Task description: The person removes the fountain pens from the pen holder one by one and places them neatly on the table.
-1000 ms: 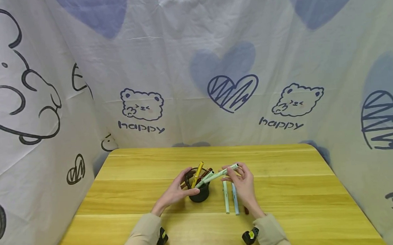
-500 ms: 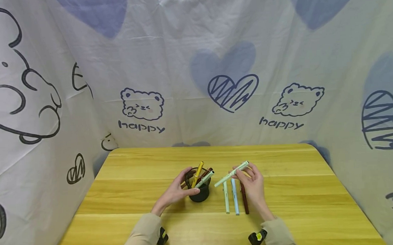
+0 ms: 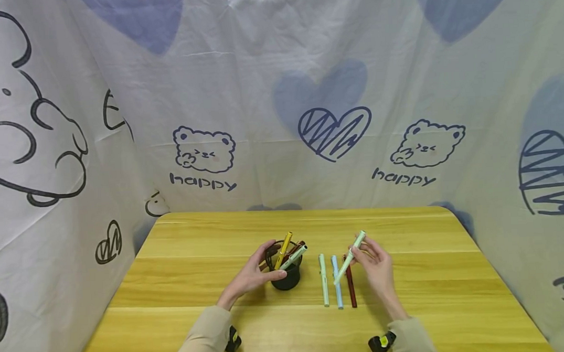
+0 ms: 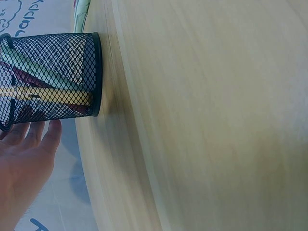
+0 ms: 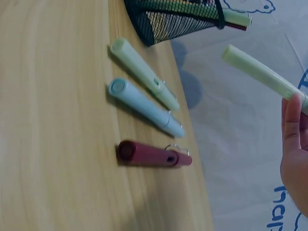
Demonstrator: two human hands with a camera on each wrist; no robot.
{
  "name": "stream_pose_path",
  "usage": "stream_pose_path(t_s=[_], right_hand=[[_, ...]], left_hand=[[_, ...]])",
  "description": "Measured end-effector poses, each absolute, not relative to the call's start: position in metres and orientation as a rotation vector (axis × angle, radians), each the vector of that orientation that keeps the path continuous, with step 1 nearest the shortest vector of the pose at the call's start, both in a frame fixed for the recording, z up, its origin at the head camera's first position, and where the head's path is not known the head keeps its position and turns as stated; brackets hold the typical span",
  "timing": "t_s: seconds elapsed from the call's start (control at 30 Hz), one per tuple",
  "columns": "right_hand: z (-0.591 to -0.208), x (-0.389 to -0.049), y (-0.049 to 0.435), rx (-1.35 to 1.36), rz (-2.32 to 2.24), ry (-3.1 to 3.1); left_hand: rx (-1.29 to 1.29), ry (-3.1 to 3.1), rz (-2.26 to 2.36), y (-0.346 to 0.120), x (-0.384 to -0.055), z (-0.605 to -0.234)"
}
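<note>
My left hand [image 3: 254,274] holds a black mesh pen holder [image 3: 286,282], thumb in front and fingers around its far side. Inside the holder lean a yellow pen [image 3: 283,250], a dark red pen [image 3: 299,244] and a pale green pen [image 3: 296,255]. My right hand [image 3: 378,266] pinches another pale green pen [image 3: 348,261], tilted in the air over the row on the table. That row has a pale green pen [image 5: 143,71], a light blue pen [image 5: 145,109] and a dark red pen [image 5: 153,154], roughly side by side.
The wooden table [image 3: 199,332] ends at a back edge close to a white cloth [image 3: 263,187] printed with hearts and bears. Cloth also hangs along both sides. A black wrist camera [image 3: 382,344] sits by the right sleeve.
The right hand has moved right, away from the pen holder, carrying the pale green pen and turning it steeper. The dark red pen on the table has come into view. The left hand stays put.
</note>
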State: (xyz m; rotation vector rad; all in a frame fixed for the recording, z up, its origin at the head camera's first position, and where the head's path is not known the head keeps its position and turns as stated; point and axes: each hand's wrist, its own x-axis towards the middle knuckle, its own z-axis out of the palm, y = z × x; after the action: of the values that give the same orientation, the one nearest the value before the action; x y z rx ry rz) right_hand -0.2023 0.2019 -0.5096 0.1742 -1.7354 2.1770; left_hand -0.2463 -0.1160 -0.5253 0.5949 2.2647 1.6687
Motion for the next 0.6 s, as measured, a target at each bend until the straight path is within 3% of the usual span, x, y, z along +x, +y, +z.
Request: stream_pose_path(t_s=[0.6], right_hand=[[-0.526,-0.203,0.225,0.009,2.028,-1.969]], left_hand=[[0.586,2.261,1.666,-0.116,-0.246,-0.524]])
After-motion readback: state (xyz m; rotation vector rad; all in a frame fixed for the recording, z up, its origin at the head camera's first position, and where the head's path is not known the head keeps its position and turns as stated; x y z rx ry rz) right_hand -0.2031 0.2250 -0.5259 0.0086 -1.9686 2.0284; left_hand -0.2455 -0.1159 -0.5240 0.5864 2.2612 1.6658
